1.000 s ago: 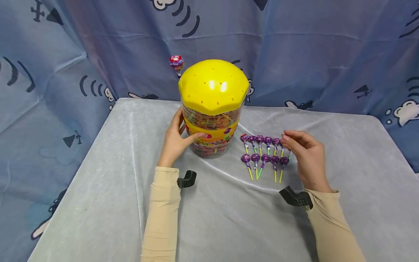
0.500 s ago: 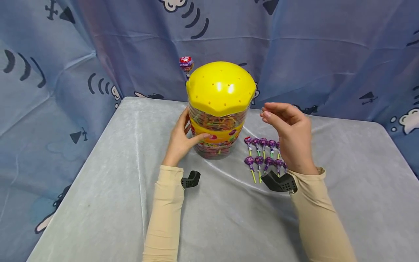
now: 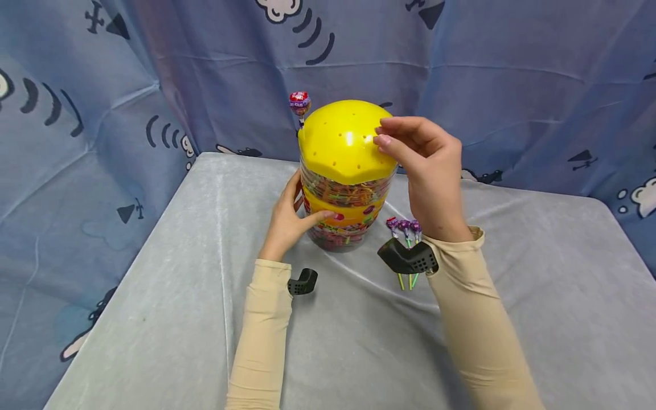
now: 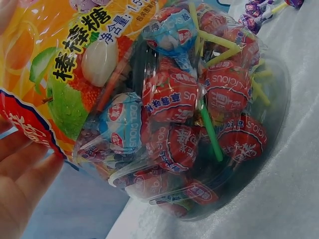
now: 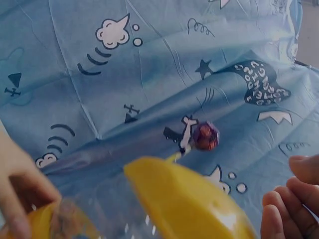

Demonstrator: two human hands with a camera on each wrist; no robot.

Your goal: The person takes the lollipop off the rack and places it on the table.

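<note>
The left hand (image 3: 284, 219) is laid against the left side of the jar (image 3: 342, 210), fingers and thumb curved round its wall; in the left wrist view the fingers (image 4: 20, 174) are seen against the clear plastic packed with wrapped lollipops. The jar is stood near the middle of the counter (image 3: 154, 319), toward its far edge. A yellow lid (image 3: 340, 145) with small holes is seated on top, and one lollipop (image 3: 299, 103) is stuck upright at the lid's far left rim. The right hand (image 3: 425, 171) is held at the lid's right side, fingertips drawn together and touching it; nothing is seen held. A row of purple lollipops (image 3: 405, 226) is laid on the counter just right of the jar, partly hidden by the right wrist.
</note>
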